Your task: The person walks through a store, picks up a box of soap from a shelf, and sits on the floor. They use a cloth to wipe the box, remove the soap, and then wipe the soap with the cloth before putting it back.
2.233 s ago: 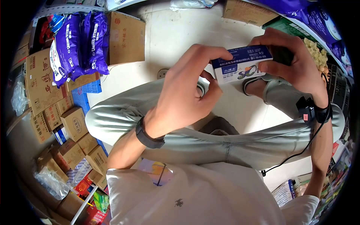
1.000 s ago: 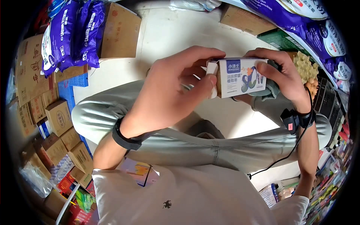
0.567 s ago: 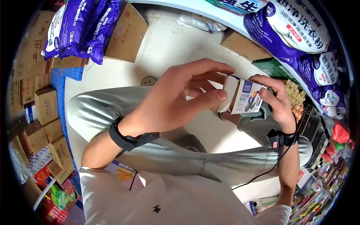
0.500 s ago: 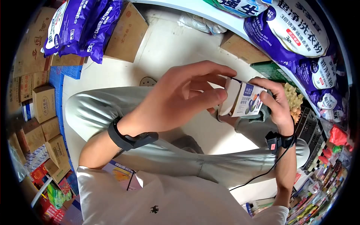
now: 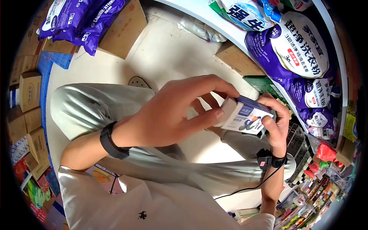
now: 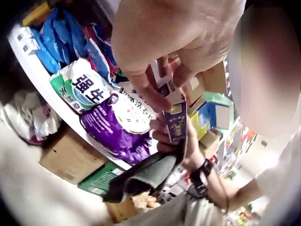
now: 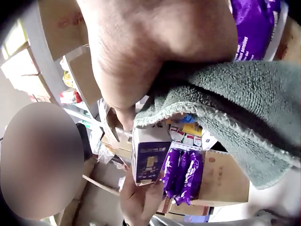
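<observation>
A white and blue soap box (image 5: 247, 119) is held up between both hands above the lap, in the head view. My right hand (image 5: 276, 120) grips its right end, thumb on the printed white face. That hand also holds a grey-green towel (image 7: 207, 110), which hangs beside the box in the right wrist view. At the box's left end, a white end flap (image 5: 227, 112) stands out. My left hand (image 5: 168, 115) pinches around this end, thumb at the flap and index finger at the blue top edge. The box's inside is hidden in the head view.
Purple laundry powder bags (image 5: 303, 50) line a white shelf (image 5: 214, 27) at the right. A cardboard box (image 5: 239, 59) stands below it. More cartons (image 5: 30, 92) are stacked at the left. A black crate (image 5: 299, 149) sits by the right knee.
The box's left end flap has come open, and the box has turned and tilted in the hands. The left fingers have shifted onto that end. The head view has swung toward the shelf.
</observation>
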Demonstrator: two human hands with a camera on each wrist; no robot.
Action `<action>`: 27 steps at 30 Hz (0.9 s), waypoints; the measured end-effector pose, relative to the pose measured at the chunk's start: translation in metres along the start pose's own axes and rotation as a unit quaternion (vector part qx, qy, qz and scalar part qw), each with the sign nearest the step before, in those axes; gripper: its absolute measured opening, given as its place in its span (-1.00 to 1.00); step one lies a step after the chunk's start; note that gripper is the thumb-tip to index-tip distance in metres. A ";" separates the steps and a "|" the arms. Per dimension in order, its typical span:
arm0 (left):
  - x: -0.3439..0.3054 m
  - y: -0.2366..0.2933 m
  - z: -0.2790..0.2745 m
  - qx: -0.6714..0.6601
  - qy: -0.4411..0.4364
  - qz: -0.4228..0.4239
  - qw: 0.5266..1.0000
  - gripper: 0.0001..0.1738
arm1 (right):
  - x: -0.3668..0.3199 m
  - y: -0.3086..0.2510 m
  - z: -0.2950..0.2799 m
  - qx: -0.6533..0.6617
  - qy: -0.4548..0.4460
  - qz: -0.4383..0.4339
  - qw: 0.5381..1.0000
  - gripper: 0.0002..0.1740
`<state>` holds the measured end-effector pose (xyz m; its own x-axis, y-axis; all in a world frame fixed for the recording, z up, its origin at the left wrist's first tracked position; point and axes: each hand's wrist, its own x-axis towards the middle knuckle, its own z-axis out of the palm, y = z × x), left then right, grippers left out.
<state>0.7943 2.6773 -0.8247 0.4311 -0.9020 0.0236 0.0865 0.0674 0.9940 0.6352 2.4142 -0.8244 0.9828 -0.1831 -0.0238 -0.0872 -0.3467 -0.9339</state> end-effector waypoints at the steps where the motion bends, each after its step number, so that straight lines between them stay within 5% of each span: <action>1: 0.000 -0.004 0.002 0.037 0.009 0.012 0.999 -0.56 | 0.000 -0.003 -0.002 -0.024 0.008 0.004 1.000 -0.34; 8: 0.001 -0.005 0.003 0.006 0.052 0.041 0.998 -0.55 | -0.010 -0.012 0.004 -0.036 0.082 0.023 0.996 -0.26; 11: 0.003 -0.012 0.004 0.071 0.103 0.051 0.991 -0.60 | -0.019 -0.012 0.015 -0.013 0.031 0.029 0.999 -0.42; 13: 0.000 -0.017 0.007 0.168 0.126 0.056 0.976 -0.66 | -0.025 -0.010 0.027 -0.059 0.015 -0.025 0.998 -0.28; 17: -0.005 -0.019 0.010 0.165 0.159 0.039 0.973 -0.74 | -0.031 -0.013 0.049 -0.037 -0.002 -0.052 0.998 -0.14; 27: -0.006 -0.013 0.013 0.092 0.169 0.053 0.980 -0.81 | -0.040 -0.010 0.058 -0.003 0.000 -0.066 0.998 -0.15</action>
<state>0.7784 2.6762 -0.8362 0.7051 -0.6985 0.1222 -0.1247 0.0475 0.9911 0.6066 2.4780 -0.8343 0.9859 -0.1346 0.0992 0.0423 -0.3730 -0.9269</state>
